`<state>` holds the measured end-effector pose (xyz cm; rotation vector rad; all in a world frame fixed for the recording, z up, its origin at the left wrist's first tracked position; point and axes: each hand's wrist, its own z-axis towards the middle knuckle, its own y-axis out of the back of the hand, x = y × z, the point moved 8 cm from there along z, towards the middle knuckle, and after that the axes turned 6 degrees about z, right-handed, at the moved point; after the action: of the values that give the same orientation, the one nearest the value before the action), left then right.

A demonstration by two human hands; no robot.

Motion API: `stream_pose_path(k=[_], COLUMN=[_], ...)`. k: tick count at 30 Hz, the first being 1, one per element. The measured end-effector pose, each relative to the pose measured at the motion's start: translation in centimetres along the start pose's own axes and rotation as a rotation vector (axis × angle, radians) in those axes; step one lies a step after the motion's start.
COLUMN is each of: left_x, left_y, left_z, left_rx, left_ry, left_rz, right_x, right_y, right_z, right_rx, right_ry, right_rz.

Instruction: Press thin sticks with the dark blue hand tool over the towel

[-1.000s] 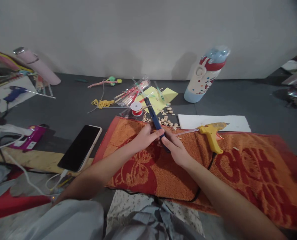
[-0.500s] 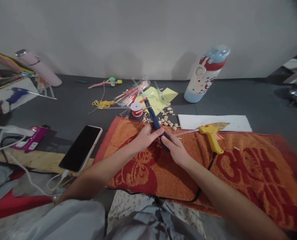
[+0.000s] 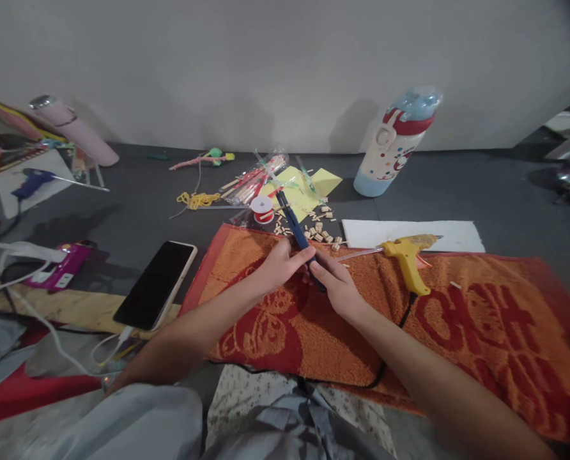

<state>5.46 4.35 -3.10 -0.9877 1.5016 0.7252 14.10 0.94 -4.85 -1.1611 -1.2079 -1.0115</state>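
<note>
Both my hands meet over the orange towel [image 3: 261,306], closed on one long, narrow dark blue tool [image 3: 293,220]. Its far end looks split, like two jaws or a slot, and points up and away; I cannot make out its exact kind. My left hand [image 3: 282,262] grips its middle with the thumb on top. My right hand [image 3: 335,278] holds the near end, thumb toward the left one. Some fingers are hidden under the tool. Just beyond lie small cut wooden pieces [image 3: 317,233] and a white-and-red spool [image 3: 262,208], near the tool's tip.
A yellow glue gun [image 3: 409,255] lies on the towel at right, beside a white board [image 3: 414,235]. Behind are a bottle [image 3: 393,147], yellow paper [image 3: 326,184] and wrapped sticks [image 3: 254,182]. A phone [image 3: 155,284] and a purple power strip [image 3: 62,265] are at left.
My hands and the dark blue tool stay almost still. At the far left edge, another person's hand has gone out of view.
</note>
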Motion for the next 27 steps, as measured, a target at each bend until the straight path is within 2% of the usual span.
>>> stream_pose_path(k=[5,8,10,12,14,16,18,20,22,24,27], left_x=[0.0,-0.5,-1.7,-3.5,-5.5,-7.3,-8.4,-8.6,-7.9,-6.9,-5.5], left_y=[-0.4,0.5,2.1,3.8,4.8,5.6,6.4,7.2,8.2,9.0,9.1], left_z=[0.3,0.2,-0.3,-1.2,-2.1,-2.9,-3.4,-3.0,-2.0,-0.8,0.6], left_rx=[0.059,0.027,-0.117,-0.32,-0.453,-0.585,-0.686,-0.689,-0.641,-0.562,-0.387], left_ry=[0.01,-0.045,-0.134,-0.252,-0.398,-0.553,-0.688,-0.712,-0.642,-0.54,-0.411], left_rz=[-0.002,0.15,0.368,0.624,0.812,0.927,0.977,0.967,0.911,0.833,0.676], right_x=[-0.1,0.4,0.7,0.9,0.7,0.6,1.0,1.6,2.1,2.4,2.5], right_y=[0.1,0.4,0.8,1.3,1.8,2.3,2.6,2.6,2.4,2.2,2.2], right_z=[0.1,0.0,0.0,0.0,-0.1,-0.3,-0.4,-0.6,-0.7,-0.9,-0.9], right_rx=[-0.001,-0.006,-0.016,-0.037,-0.041,-0.05,-0.041,-0.008,0.043,0.087,0.123], right_ry=[-0.036,-0.027,-0.032,-0.055,-0.103,-0.141,-0.118,-0.066,-0.02,0.012,0.031], right_rz=[0.03,0.059,0.079,0.078,0.07,0.033,-0.005,-0.046,-0.086,-0.126,-0.165])
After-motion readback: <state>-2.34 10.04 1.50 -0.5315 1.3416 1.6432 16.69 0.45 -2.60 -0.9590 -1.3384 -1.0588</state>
